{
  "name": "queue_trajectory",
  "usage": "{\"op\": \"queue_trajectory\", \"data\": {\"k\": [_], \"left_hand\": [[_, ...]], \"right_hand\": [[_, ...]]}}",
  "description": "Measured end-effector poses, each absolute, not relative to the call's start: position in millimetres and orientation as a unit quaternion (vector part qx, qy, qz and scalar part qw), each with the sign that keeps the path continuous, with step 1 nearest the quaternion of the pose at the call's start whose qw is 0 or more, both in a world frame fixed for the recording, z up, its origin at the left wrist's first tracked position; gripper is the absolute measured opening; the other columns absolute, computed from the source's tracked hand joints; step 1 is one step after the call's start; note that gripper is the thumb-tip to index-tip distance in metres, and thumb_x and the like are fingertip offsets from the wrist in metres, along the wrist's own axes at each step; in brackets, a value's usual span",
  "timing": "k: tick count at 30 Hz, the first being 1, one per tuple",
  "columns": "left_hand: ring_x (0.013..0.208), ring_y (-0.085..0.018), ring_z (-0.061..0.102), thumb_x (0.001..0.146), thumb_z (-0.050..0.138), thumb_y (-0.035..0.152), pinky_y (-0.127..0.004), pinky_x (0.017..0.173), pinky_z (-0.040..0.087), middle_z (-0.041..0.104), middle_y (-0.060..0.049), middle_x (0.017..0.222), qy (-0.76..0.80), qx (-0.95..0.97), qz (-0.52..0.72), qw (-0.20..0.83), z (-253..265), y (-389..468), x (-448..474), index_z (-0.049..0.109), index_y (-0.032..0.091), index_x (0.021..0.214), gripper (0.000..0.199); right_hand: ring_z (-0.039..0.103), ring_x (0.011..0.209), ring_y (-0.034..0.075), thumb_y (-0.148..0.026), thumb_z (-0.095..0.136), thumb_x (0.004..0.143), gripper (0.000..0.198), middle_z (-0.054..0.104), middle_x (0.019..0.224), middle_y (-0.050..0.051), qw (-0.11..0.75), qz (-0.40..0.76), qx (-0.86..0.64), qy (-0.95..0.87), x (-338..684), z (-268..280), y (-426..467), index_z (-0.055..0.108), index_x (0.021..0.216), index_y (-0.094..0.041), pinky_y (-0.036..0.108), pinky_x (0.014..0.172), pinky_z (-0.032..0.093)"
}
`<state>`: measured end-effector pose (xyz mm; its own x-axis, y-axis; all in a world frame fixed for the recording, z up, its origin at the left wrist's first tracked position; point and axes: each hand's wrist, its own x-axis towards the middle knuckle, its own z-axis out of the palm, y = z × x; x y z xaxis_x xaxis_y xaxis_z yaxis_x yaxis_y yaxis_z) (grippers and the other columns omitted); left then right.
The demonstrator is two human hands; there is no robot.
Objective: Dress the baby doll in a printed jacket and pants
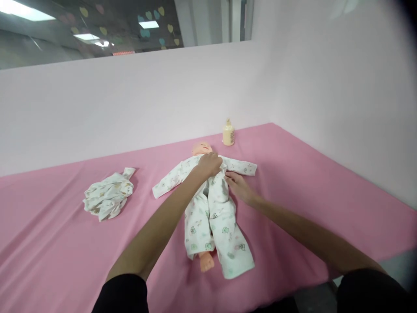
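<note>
For tidy work at the chest of the baby suit, the left hand would do best to stay light and steady, and the right hand to ease the edge over without tugging. A crumpled garment lies well apart on the left. The left hand curls over the upper chest, just below the head of the doll, which lies inside the suit. The right hand touches the suit's side, fingers reaching inward. Fingertips are partly hidden, so I cannot tell whether either pinches cloth.
</note>
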<state>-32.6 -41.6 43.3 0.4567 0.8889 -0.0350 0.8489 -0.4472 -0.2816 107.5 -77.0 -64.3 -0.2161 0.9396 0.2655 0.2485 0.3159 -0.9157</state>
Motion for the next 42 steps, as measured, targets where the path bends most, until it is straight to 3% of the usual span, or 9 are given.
{"op": "queue_trajectory", "data": {"k": [5,8,12,17,26,32,35,38,42], "left_hand": [[0.094,-0.027,0.065,0.097,0.046,0.025,-0.034,0.07,0.045,0.068,-0.013,0.1,-0.503,-0.855,0.076,0.097,45.6,-30.5,-31.9,0.065,0.014,0.084,0.025],[0.088,-0.023,0.062,0.098,0.041,0.025,-0.033,0.068,0.041,0.066,-0.01,0.092,-0.505,-0.859,-0.025,0.074,37.5,-27.0,-34.4,0.058,0.017,0.078,0.028],[0.073,-0.019,0.054,0.099,0.038,0.026,-0.032,0.064,0.036,0.057,-0.004,0.074,-0.515,-0.838,-0.181,-0.01,21.9,-25.3,-37.3,0.042,0.021,0.07,0.029],[0.076,-0.019,0.051,0.099,0.037,0.025,-0.033,0.07,0.037,0.054,-0.003,0.076,-0.495,-0.833,-0.246,-0.031,13.3,-34.4,-30.0,0.036,0.022,0.072,0.027],[0.084,-0.02,0.05,0.103,0.03,0.026,-0.035,0.081,0.04,0.056,-0.004,0.085,-0.426,-0.877,-0.221,-0.006,10.6,-74.9,-15.5,0.041,0.021,0.08,0.026],[0.094,-0.023,0.052,0.1,0.037,0.029,-0.04,0.086,0.04,0.061,-0.007,0.097,-0.466,-0.87,-0.16,0.038,19.3,-74.3,-35.2,0.053,0.019,0.087,0.023],[0.103,-0.024,0.053,0.096,0.043,0.032,-0.041,0.092,0.039,0.062,-0.007,0.105,-0.483,-0.868,-0.112,-0.021,33.1,-79.1,-48.7,0.058,0.02,0.096,0.019],[0.101,-0.024,0.054,0.092,0.046,0.029,-0.038,0.087,0.042,0.062,-0.005,0.103,-0.482,-0.872,-0.03,-0.08,43.6,-86.8,-55.8,0.059,0.022,0.097,0.015],[0.098,-0.027,0.054,0.085,0.049,0.017,-0.042,0.084,0.042,0.061,-0.01,0.102,-0.486,-0.872,0.019,0.05,39.5,-90.6,-51.6,0.059,0.017,0.098,0.017]], "right_hand": [[0.059,0.097,0.019,-0.027,0.048,0.092,0.023,0.061,0.102,0.008,0.465,0.344,-0.43,-0.693,103.8,-83.5,-76.0,0.066,0.103,-0.017,0.035,0.089,0.049],[0.06,0.097,0.019,-0.028,0.048,0.094,0.024,0.058,0.107,0.009,0.489,0.322,-0.405,-0.702,103.8,-89.2,-76.9,0.065,0.107,-0.017,0.035,0.088,0.051],[0.059,0.109,0.02,-0.026,0.045,0.097,0.025,0.059,0.117,0.011,0.51,0.284,-0.38,-0.718,102.2,-87.2,-78.8,0.065,0.109,-0.018,0.038,0.1,0.048],[0.055,0.121,0.023,-0.024,0.039,0.1,0.032,0.058,0.127,0.014,0.496,0.258,-0.38,-0.737,93.9,-77.6,-93.0,0.062,0.12,-0.016,0.042,0.11,0.042],[0.065,0.099,0.026,-0.013,0.044,0.091,0.028,0.068,0.106,0.014,0.451,0.347,-0.416,-0.71,77.2,-67.1,-94.8,0.065,0.108,-0.013,0.04,0.082,0.056],[0.051,0.123,0.027,-0.02,0.038,0.096,0.033,0.054,0.127,0.017,0.495,0.255,-0.404,-0.726,77.0,-73.2,-101.3,0.061,0.119,-0.013,0.044,0.107,0.043],[0.048,0.125,0.027,-0.019,0.037,0.096,0.032,0.055,0.126,0.015,0.484,0.236,-0.414,-0.734,79.0,-76.3,-100.3,0.062,0.117,-0.016,0.047,0.109,0.042],[0.047,0.125,0.028,-0.018,0.037,0.096,0.035,0.057,0.126,0.014,0.47,0.214,-0.407,-0.754,81.2,-76.2,-98.5,0.06,0.123,-0.017,0.049,0.109,0.04],[0.045,0.127,0.028,-0.018,0.038,0.097,0.043,0.053,0.134,0.013,0.479,0.197,-0.396,-0.758,82.2,-75.3,-100.1,0.049,0.138,-0.019,0.05,0.111,0.038]]}}
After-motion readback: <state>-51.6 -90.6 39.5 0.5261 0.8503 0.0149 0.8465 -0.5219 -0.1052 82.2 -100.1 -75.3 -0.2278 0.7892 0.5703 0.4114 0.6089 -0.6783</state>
